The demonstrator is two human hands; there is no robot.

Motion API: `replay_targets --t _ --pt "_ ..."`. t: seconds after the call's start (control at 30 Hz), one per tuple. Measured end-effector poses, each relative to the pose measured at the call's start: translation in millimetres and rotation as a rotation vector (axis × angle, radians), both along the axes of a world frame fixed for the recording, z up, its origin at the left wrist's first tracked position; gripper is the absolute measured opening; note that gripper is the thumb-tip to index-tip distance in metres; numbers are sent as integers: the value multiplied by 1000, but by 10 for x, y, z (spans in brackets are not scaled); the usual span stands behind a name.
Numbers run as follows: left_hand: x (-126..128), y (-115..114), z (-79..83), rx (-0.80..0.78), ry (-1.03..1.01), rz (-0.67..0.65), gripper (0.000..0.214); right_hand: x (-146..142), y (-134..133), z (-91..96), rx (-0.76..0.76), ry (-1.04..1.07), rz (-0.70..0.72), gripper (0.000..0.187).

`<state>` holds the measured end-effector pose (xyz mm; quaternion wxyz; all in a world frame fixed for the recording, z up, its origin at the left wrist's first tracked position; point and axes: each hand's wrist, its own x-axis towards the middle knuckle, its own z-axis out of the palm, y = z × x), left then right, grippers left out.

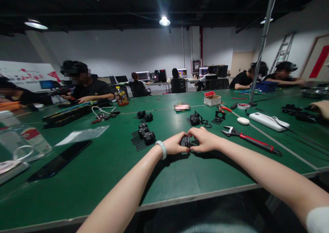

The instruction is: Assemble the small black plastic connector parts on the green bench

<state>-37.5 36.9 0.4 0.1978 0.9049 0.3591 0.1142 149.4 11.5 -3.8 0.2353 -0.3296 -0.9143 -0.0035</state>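
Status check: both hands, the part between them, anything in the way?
Left hand and right hand both on the black part. Part mostly hidden between them. Nothing seen blocking; black pieces lie left, wrench right.

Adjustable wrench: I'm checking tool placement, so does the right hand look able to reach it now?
Probably yes: nothing appears to lie between the right hand and the adjustable wrench, though that hand is busy at a small black part and would likely need freeing first.

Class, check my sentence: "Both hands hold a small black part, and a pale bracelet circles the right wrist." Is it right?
Not quite: the head view shows the pale bracelet on the left wrist. The left hand and right hand do hold the small black part.
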Motion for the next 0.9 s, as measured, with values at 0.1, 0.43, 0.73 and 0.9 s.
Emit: replay_targets --t 0.1,0.43,0.73,0.9 --pt "9 -21 16 -14 -16 22 52 -9 8 -21 -20 9 22 39" --pt "16 -45 16 -10 -15 6 52 -18 24 -35 -29 18 42 35" --pt "-10 7 -10 24 -18 -34 54 -13 43 -28 16 -8 34 34" --pt "0 -14 6 11 -7 -15 50 -4 50 -29 -2 -8 21 33"
